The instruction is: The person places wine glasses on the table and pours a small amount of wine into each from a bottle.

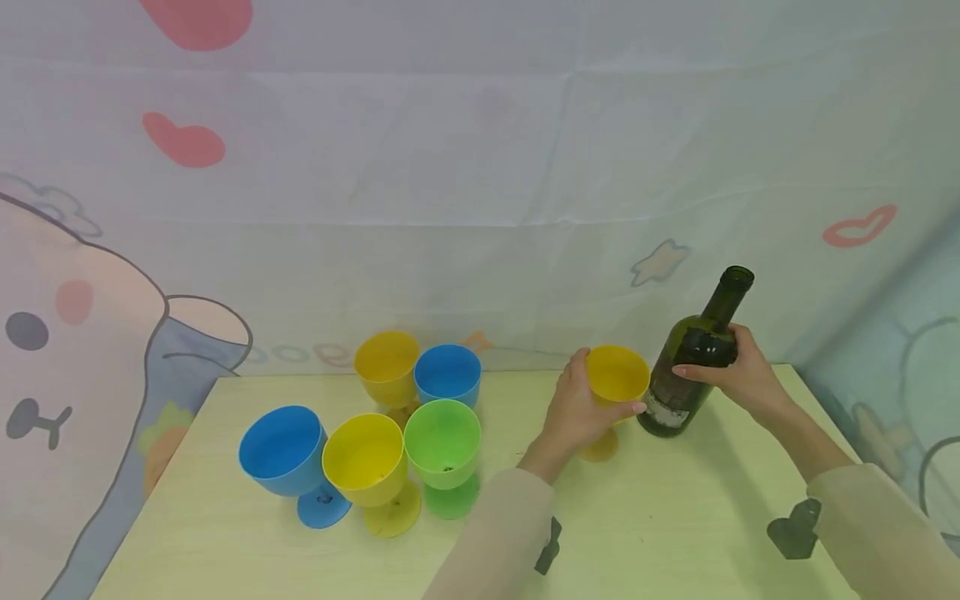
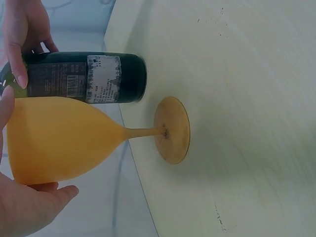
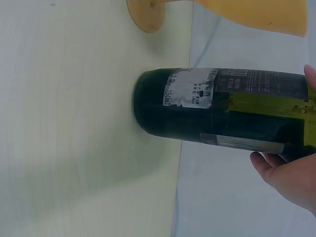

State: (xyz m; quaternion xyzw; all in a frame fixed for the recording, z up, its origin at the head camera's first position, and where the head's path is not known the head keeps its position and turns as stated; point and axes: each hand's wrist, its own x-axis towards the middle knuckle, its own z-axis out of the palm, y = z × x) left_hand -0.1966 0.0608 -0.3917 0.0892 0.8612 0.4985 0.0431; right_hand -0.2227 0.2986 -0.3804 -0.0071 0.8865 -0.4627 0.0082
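Observation:
My left hand (image 1: 572, 410) grips an orange-yellow goblet (image 1: 618, 377) by its bowl, thumb on one side and fingers on the other. The goblet's thin stem and round foot (image 2: 173, 130) show in the left wrist view, the foot at the tabletop. To its right, my right hand (image 1: 744, 377) holds a dark green wine bottle (image 1: 669, 407) around its upper body. The bottle has no visible cap, and its neck points up. A dark label and a worn white label (image 3: 190, 88) face the right wrist camera. The bottle's base is close to the table, beside the goblet.
On the left of the pale table (image 1: 637, 533) stand several goblets: a blue one (image 1: 281, 454), a yellow one (image 1: 363, 462), a green one (image 1: 442, 446), another blue (image 1: 448, 375) and an orange-yellow one (image 1: 386, 371). A printed cloth (image 1: 450, 167) hangs behind the table.

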